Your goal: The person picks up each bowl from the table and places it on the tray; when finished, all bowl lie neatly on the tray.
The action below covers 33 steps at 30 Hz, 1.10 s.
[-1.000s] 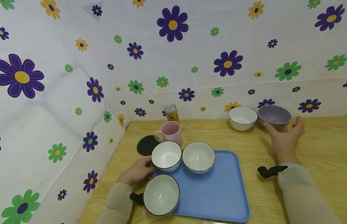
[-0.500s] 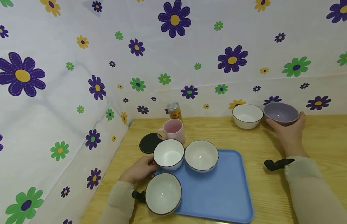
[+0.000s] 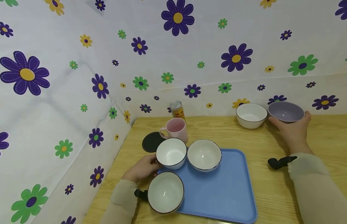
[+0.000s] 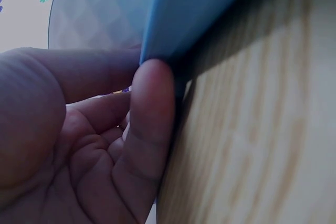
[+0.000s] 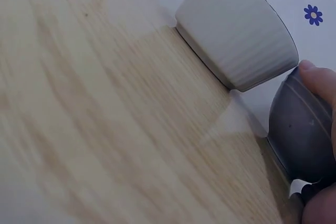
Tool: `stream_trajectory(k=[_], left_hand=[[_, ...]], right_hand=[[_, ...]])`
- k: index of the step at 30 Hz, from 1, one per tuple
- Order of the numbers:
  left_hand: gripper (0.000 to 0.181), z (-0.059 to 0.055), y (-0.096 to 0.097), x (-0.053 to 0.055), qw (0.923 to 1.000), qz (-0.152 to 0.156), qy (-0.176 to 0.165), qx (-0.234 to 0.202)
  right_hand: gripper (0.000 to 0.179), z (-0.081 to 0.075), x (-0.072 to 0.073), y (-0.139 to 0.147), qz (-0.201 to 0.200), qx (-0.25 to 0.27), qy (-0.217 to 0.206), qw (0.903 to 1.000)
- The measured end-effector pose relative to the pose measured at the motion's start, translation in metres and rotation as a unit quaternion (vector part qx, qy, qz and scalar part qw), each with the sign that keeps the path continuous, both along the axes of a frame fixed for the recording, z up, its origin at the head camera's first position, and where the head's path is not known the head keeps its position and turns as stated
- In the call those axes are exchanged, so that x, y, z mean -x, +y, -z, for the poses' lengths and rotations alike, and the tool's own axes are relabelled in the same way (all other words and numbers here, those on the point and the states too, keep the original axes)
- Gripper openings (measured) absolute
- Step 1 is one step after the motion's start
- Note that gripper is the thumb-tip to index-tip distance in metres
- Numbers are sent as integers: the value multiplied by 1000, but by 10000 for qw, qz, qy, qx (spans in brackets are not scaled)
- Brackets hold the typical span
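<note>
In the head view my right hand (image 3: 295, 132) holds the purple bowl (image 3: 286, 112) at the back right, thumb on its near left side and fingers round its right side. The right wrist view shows the bowl's dark outer wall (image 5: 299, 129) with the thumb at its rim. My left hand (image 3: 142, 169) is at the left edge of the blue tray (image 3: 215, 193). In the left wrist view its thumb and a finger pinch the tray's rim (image 4: 178, 19). Three bowls stand on the tray's left part: a white bowl (image 3: 171, 154), a speckle-rimmed bowl (image 3: 204, 155) and a brown-rimmed bowl (image 3: 166, 193).
A white bowl with a dark rim (image 3: 251, 116) stands just left of the purple one, by the flowered cloth wall (image 3: 207, 53). Behind the tray are a pink mug (image 3: 177, 130), a drink can (image 3: 177, 110) and a black round coaster (image 3: 152, 142), all on the wooden table (image 3: 212, 130).
My right hand has closed from a spread pose onto the purple bowl. The head view has shifted slightly. My left hand stays at the tray's edge.
</note>
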State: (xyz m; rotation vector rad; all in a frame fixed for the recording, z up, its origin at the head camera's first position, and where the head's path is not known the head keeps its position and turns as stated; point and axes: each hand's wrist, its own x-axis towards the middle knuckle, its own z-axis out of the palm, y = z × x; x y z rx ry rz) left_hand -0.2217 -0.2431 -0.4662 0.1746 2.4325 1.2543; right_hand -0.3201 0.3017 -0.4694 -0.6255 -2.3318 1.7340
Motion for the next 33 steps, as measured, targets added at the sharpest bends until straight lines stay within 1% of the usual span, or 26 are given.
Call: stream_trajectory(k=[3, 6, 9, 16, 19, 25, 29, 33], left_hand=[[26, 0, 0, 0, 10000, 30, 28, 60], [27, 0, 0, -1, 10000, 53, 20, 74], [27, 0, 0, -2, 10000, 54, 32, 58], [26, -1, 0, 0, 10000, 52, 41, 32], [25, -2, 0, -1, 9999, 61, 46, 72], [26, -1, 1, -1, 10000, 20, 9, 87], [28, 0, 1, 0, 10000, 10, 51, 27], [27, 0, 1, 0, 10000, 38, 71, 25]], right_hand=[[130, -1, -1, 0, 168, 124, -39, 9998], [132, -1, -4, 1, 370, 345, -105, 9987], [132, -1, -9, 2, 476, 485, -115, 9976], [124, -4, -18, 2, 659, 571, 145, 9961], [122, -5, -22, 2, 722, 674, 177, 9950], [119, -7, -36, 2, 894, 627, 283, 9936], [116, -9, -48, 0, 884, 662, 481, 9927], [112, -9, -62, -5, 827, 602, 656, 9926]])
